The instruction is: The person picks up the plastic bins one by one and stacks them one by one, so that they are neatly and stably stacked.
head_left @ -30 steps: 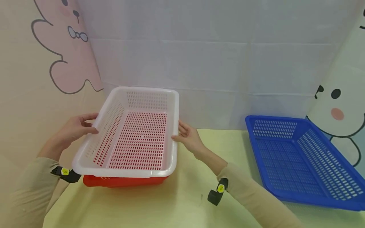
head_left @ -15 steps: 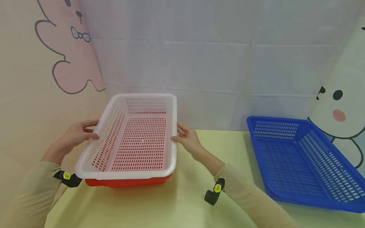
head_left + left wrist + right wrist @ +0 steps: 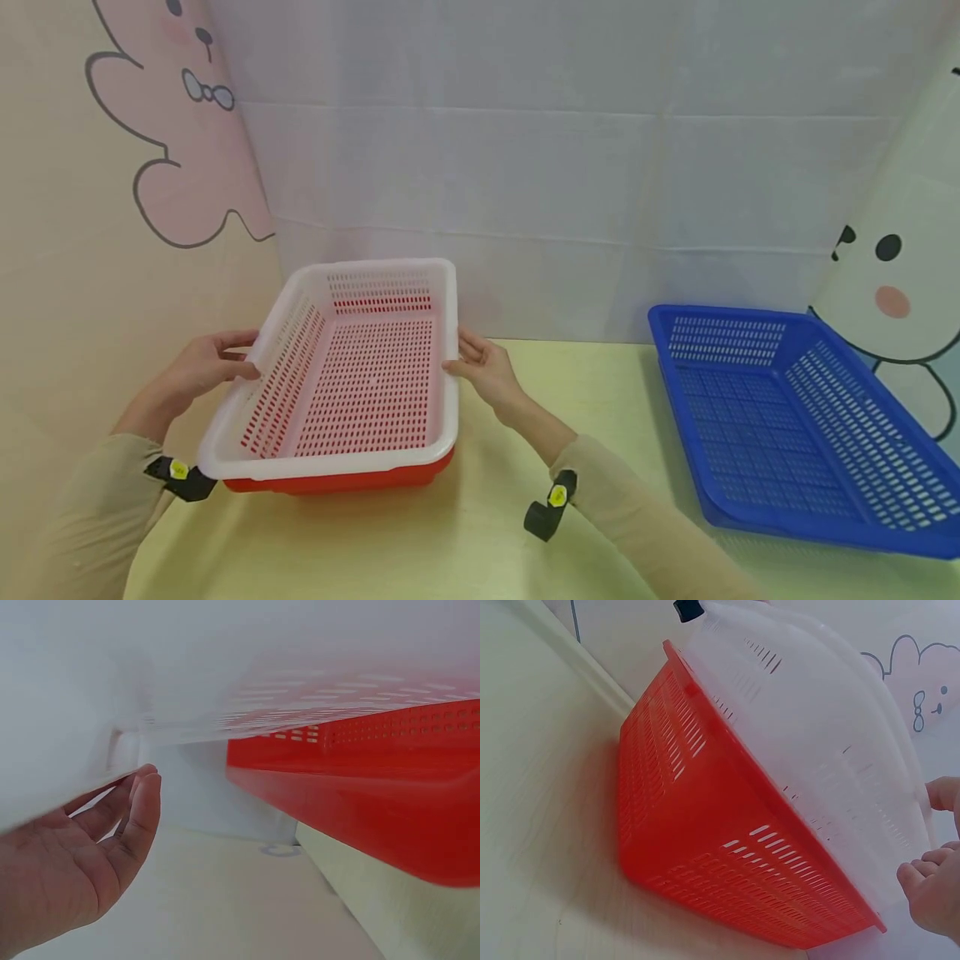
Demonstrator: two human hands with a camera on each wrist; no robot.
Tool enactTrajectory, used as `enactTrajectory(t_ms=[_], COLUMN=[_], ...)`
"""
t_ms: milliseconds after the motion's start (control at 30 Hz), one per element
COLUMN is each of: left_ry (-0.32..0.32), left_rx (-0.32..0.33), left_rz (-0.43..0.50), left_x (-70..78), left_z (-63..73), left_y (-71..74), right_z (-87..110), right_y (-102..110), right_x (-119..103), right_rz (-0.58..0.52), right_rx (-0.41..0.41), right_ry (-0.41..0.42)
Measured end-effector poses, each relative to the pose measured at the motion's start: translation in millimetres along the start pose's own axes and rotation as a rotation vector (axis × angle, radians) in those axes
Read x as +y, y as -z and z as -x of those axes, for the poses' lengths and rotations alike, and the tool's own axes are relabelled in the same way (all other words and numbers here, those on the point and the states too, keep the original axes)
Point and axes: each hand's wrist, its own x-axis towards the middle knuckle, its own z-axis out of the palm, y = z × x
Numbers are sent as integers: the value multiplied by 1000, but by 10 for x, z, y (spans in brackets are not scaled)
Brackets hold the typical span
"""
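Note:
Both hands hold a white plastic basket (image 3: 330, 465) with slotted walls by its rim. My left hand (image 3: 198, 371) pinches the left side, thumb over the rim and fingers underneath; my right hand (image 3: 491, 375) grips the opposite side likewise. Below it a red slotted basket (image 3: 360, 479) stands on the table, mostly hidden from above. The right wrist view shows the white basket's lower part within the red rim (image 3: 757, 761), its upper wall still rising above. In the left wrist view, fingers (image 3: 142, 814) curl up under the white rim, beside the red basket (image 3: 360, 802).
A large blue slotted basket (image 3: 678, 425) sits at the right of the pale yellow table (image 3: 570, 367). Behind hangs a whitish cloth (image 3: 480, 167), and a cream cloth with a pink cartoon animal (image 3: 176, 175) closes off the left side.
The white basket has come down toward the red one, with both hands lowering along with it. Less gap shows between their front rims. The blue basket stays in place.

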Motion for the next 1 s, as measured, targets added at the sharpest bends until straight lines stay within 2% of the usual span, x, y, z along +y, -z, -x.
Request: enactTrajectory(t_ms=[467, 700, 1000], left_ry=[40, 56, 86], left_rx=[-9, -10, -21], left_rz=[0, 15, 23], left_x=[-103, -166, -178], left_z=[-51, -77, -96], left_y=[-76, -91, -164], right_z=[-19, -29, -31], right_y=[-26, -31, -13], right_x=[138, 227, 279], right_rz=[-1, 14, 35], right_rx=[15, -8, 7], right_ry=[-18, -13, -21])
